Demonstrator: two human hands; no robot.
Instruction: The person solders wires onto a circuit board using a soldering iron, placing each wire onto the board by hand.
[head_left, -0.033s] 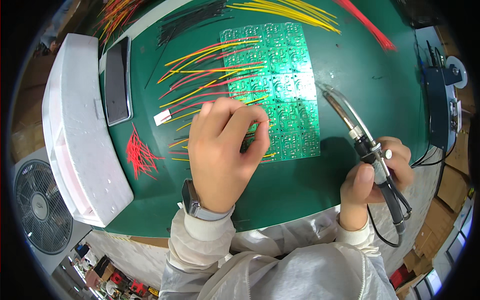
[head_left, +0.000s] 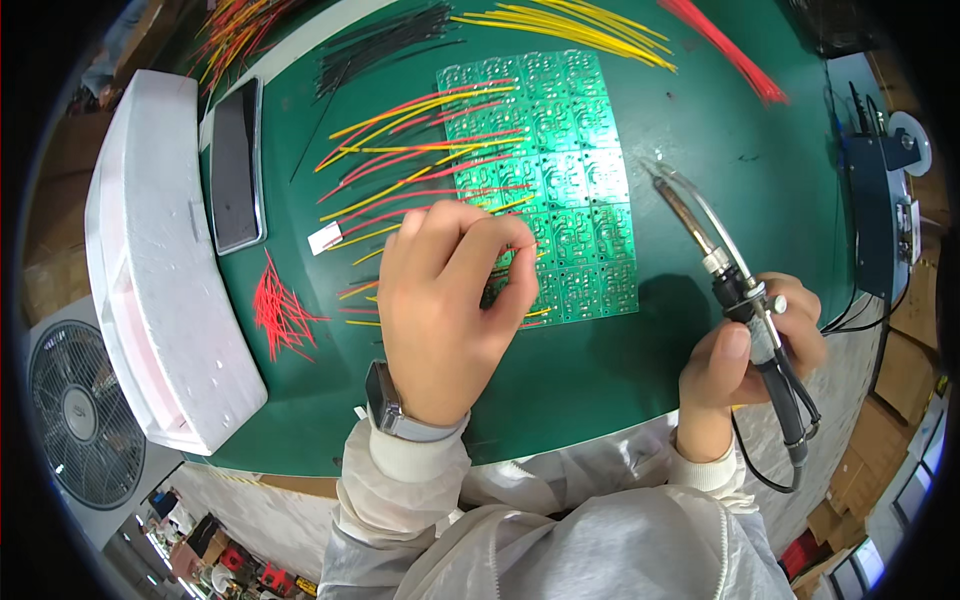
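My left hand (head_left: 445,300) hovers over the left part of a green circuit board panel (head_left: 590,215), thumb and forefinger pinched on the end of a thin red wire. Most of that wire is hidden behind the hand. Red and yellow wires (head_left: 420,178) lie in rows from the board's left side out onto the green mat. Off the board's right edge, my right hand (head_left: 712,375) grips a soldering iron (head_left: 717,262) with a thin feed tube alongside it. Its tip points up and left, apart from the board.
Loose black wires (head_left: 385,45), yellow wires (head_left: 570,35) and red wires (head_left: 725,50) lie along the far side. Short red wires (head_left: 280,310), a phone (head_left: 236,165) and a white foam box (head_left: 165,260) are at left. A blue soldering station (head_left: 875,220) stands at right.
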